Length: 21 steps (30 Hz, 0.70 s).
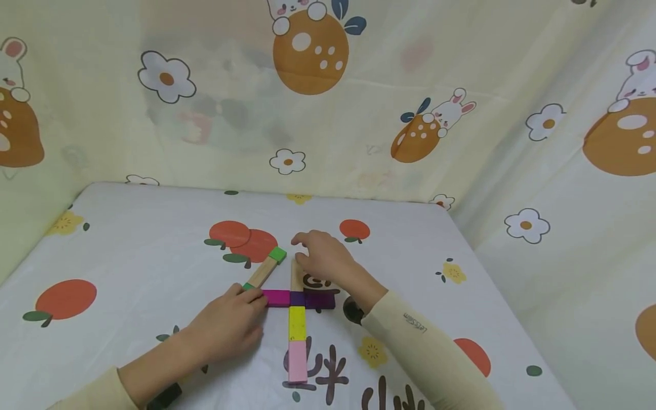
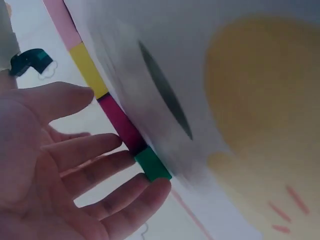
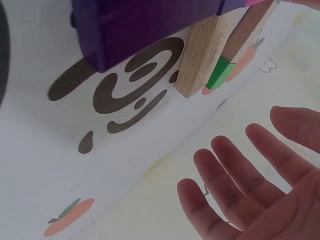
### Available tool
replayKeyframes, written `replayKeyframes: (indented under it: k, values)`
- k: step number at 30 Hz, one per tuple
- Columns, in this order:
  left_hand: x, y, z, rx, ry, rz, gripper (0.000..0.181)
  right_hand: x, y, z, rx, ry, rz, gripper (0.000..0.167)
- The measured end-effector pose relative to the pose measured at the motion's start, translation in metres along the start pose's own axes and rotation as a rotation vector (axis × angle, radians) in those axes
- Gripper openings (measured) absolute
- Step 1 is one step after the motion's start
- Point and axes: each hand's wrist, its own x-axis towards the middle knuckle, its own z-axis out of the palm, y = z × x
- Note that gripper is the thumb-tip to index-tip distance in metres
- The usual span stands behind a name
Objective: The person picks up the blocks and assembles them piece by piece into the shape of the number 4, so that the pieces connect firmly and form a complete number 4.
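Observation:
Coloured blocks lie in a cross on the table. Its lower leg is a pink block (image 1: 298, 362) and a yellow block (image 1: 297, 323); a magenta block (image 1: 277, 298) and a purple block (image 1: 320, 300) form the sides. Upward runs a plain wooden block (image 1: 296, 278). A slanted wooden piece (image 1: 262, 273) lies to the left, with a green block (image 1: 278, 254) at its top. My left hand (image 1: 230, 320) touches the magenta block and a lower green block (image 2: 153, 164) with extended fingers. Past the plain block's far end, my right hand (image 1: 328, 255) hovers, fingers spread, holding nothing.
A white tablecloth (image 1: 154, 239) printed with fruit and flowers covers the table. Patterned curtains (image 1: 215, 142) hang behind it and along both sides. A dark wristband (image 1: 165, 395) is partly visible by the left sleeve.

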Motion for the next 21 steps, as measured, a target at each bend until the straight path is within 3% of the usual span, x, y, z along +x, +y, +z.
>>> replayKeyframes:
  k: [7,13,17,21]
  values:
    - [0.000,-0.004,-0.006,-0.109,-0.044,-0.022,0.047,-0.014,0.008,0.003,0.005,0.008,-0.005,0.040]
    - [-0.003,-0.007,-0.008,-0.139,-0.072,-0.026,0.048,-0.026,0.009,0.007,-0.046,-0.018,-0.009,0.046]
    - [-0.004,-0.008,-0.010,-0.130,-0.043,-0.023,0.046,-0.033,0.011,0.009,-0.075,-0.016,0.000,0.052]
    - [-0.005,-0.008,-0.014,-0.094,0.028,-0.013,0.045,-0.039,0.012,0.009,-0.086,-0.017,-0.001,0.055]
